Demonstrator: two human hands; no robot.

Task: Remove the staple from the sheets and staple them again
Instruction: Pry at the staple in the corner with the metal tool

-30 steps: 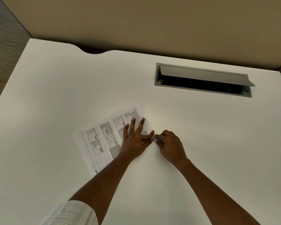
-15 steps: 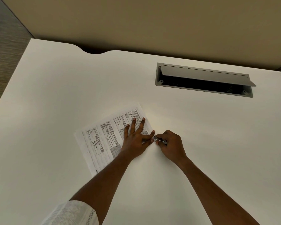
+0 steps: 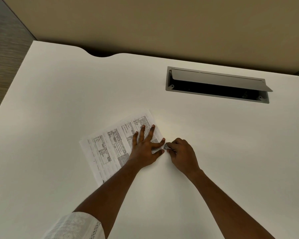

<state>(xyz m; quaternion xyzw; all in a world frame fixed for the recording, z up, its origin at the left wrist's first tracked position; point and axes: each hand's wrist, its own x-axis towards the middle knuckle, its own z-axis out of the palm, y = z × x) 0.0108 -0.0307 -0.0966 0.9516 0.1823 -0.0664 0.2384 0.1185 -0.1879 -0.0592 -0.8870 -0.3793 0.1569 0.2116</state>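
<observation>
While the sheets [image 3: 109,149] lie flat on the white desk [image 3: 59,100], turned a bit so their far corner points to about 1 o'clock, the left hand [image 3: 146,149] is planted palm-down on their right end. Its fingers [image 3: 142,132] are straight and fanned out toward 12 o'clock, pressing the paper rather than gripping anything, with the thumb and index tip right at the paper's 3 o'clock edge.

The right hand [image 3: 184,153] sits just beside it at 3 o'clock, knuckles up and fingers curled in tight. It's pinching a small metal tool [image 3: 167,147], whose tip pokes toward 9 o'clock and meets the corner of the sheets between the left thumb and index finger. Honestly can't make out the staple itself, too tiny.

Up at 1 o'clock from the hands, well apart, there's a grey cable hatch [image 3: 214,80] sunk into the desk with its flap tipped open. A patterned white sleeve [image 3: 76,226] shows at 7 o'clock.
</observation>
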